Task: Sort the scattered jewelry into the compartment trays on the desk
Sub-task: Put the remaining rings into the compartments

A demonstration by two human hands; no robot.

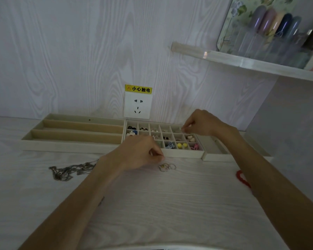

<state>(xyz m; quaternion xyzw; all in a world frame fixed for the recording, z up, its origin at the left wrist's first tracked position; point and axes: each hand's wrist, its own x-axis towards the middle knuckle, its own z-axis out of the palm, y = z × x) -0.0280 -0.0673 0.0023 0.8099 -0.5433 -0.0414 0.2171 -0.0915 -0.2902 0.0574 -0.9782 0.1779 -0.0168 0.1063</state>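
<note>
Head view: right hand (197, 123) pinched something tiny over the grid tray (181, 155) back row, likely dropping it. Left hand (139, 152) fingers curled, pinching at silver rings (167, 167) on desk; next, lift one.

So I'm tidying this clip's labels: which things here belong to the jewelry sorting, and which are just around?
Part of the job:
grid tray
long-slot tray
silver rings
silver chains
red bracelet
left hand
right hand

Just around:
wall socket
warning sticker
shelf
</note>
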